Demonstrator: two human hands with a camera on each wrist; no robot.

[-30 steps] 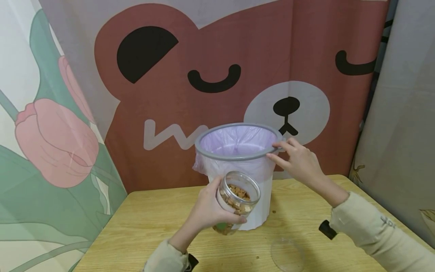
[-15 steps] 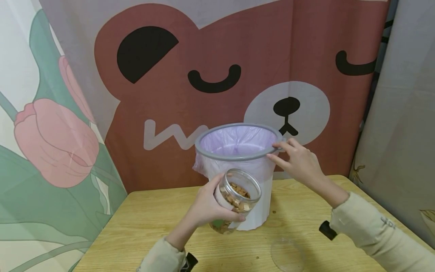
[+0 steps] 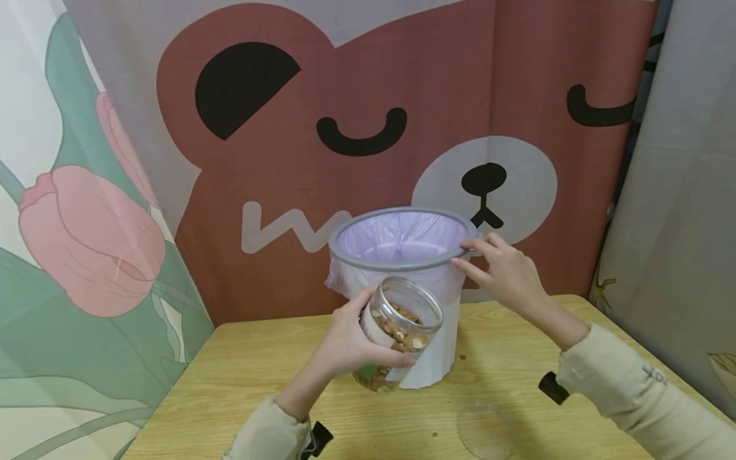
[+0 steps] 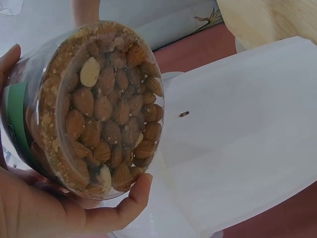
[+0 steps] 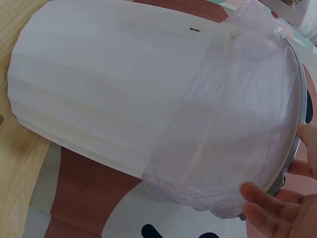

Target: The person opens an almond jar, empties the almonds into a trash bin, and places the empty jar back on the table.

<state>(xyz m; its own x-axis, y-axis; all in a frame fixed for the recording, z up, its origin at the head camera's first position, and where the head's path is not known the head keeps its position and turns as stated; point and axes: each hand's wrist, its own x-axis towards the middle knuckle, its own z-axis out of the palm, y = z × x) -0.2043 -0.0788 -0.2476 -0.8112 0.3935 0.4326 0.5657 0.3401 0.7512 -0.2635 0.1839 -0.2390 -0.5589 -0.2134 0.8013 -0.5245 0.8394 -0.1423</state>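
In the head view my left hand [image 3: 347, 345] grips a clear open jar [image 3: 382, 329] in front of a white trash bin [image 3: 443, 345]. The jar leans with its mouth up and to the right. Brown almonds [image 4: 106, 111] press against its clear bottom in the left wrist view, and a green label patch [image 4: 18, 116] shows on its side. My right hand [image 3: 508, 271] holds the bin's grey rim [image 3: 397, 264] at its right side, thumb and fingers about the edge. A thin purple bag [image 5: 237, 114] lines the bin and hangs over its outside.
A clear round lid [image 3: 485, 429] lies on the wooden table [image 3: 247, 370], right of the jar and in front of the bin. Behind the table hangs a curtain [image 3: 276, 275] with a bear print. Flower-printed cloth [image 3: 92, 255] hangs at the left.
My left hand has raised the jar slightly and tipped it a little more to the right. The right hand and the bin stay where they were.
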